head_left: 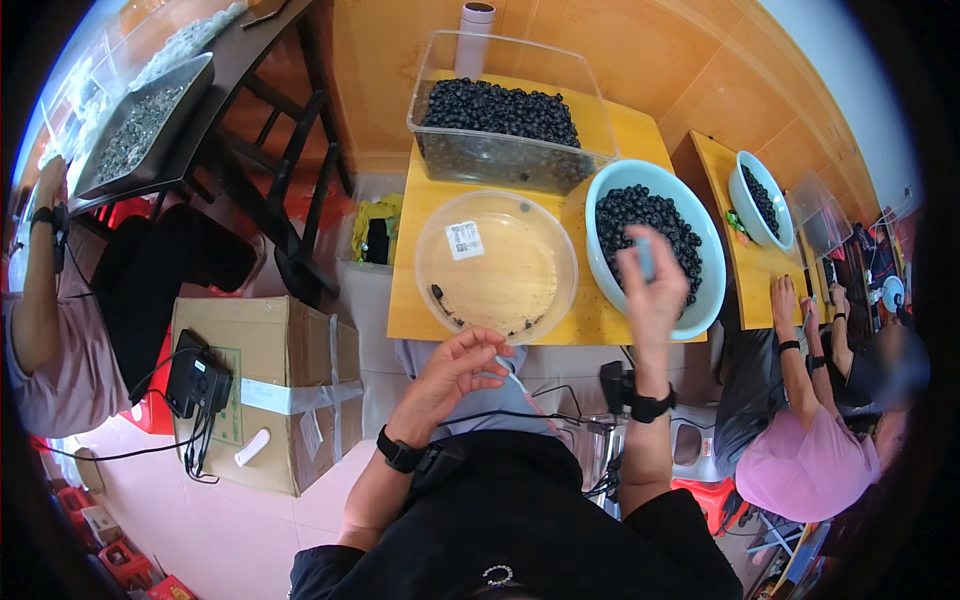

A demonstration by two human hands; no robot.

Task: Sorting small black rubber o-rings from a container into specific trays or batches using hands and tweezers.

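Wide fisheye head view: an orange panelled wall (650, 55) stands behind a small yellow table (405, 312). On the table are a clear tub (500, 160) of black pieces at the back, a shallow clear dish (500, 268) at the front, and a pale blue bowl (711, 285) of black beads (640, 212) at the right. The wearer's hands are apart. The right forearm reaches straight up, and the right hand (655, 290) hangs over the bowl, fingers bent, with a blurred teal piece (645, 258) at the fingertips; whether it is gripped cannot be told. The left forearm slants inward; the left hand (458, 372) hovers by the dish's near edge, fingers loosely curled. A thin pale strip (513, 376) shows beside them; whether it is held is unclear.
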